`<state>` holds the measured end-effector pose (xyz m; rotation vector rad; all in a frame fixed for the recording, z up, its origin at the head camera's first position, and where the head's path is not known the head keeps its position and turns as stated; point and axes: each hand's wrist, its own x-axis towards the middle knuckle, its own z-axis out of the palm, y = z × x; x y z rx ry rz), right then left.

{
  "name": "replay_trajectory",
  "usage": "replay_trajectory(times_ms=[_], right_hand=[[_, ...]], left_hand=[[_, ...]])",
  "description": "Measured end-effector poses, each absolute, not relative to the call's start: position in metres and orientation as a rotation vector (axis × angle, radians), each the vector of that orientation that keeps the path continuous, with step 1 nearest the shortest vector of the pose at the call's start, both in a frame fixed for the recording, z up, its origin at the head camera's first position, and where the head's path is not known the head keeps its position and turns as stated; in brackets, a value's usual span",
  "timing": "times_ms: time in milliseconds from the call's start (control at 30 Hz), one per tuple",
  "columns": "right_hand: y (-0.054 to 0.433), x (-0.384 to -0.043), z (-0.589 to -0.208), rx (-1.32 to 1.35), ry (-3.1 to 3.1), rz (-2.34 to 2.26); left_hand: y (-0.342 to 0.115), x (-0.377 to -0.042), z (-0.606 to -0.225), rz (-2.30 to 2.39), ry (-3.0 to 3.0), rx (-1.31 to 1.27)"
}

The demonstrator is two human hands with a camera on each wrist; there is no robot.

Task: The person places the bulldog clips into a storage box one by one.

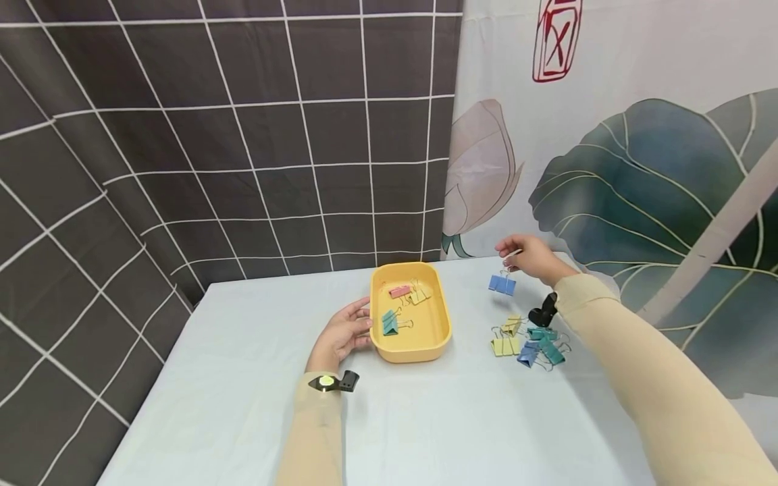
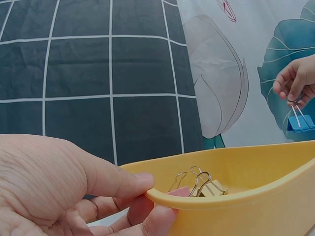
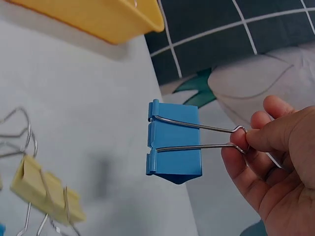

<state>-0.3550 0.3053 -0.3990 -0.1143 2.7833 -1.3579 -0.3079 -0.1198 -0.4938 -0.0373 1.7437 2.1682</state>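
A blue binder clip (image 3: 176,140) hangs in the air from my right hand (image 1: 530,258), whose thumb and fingers pinch its wire handle. On the left side of the yellow tray (image 1: 410,356), my left hand (image 1: 344,332) grips the rim between thumb and fingers, as the left wrist view shows. Inside the tray lie a pink binder clip (image 1: 399,291), a yellow binder clip (image 1: 418,295) and teal clips (image 1: 390,322). Below my right hand, several yellow, teal and blue binder clips (image 1: 506,346) are grouped on the white table.
The white-covered table (image 1: 243,405) ends at a dark grid-patterned cloth (image 1: 273,135) behind and to the left. A lotus-printed cloth (image 1: 486,162) hangs behind the right side. Each wrist wears a black strap; the left one (image 1: 334,382) carries a small round disc.
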Motion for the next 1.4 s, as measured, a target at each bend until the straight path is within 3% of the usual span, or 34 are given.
replay_trajectory(times_ms=[1400], right_hand=[[0.18, -0.367, -0.375, -0.403, 2.702, -1.403]], left_hand=[[-0.121, -0.307, -0.491, 2.169, 1.743, -0.035]])
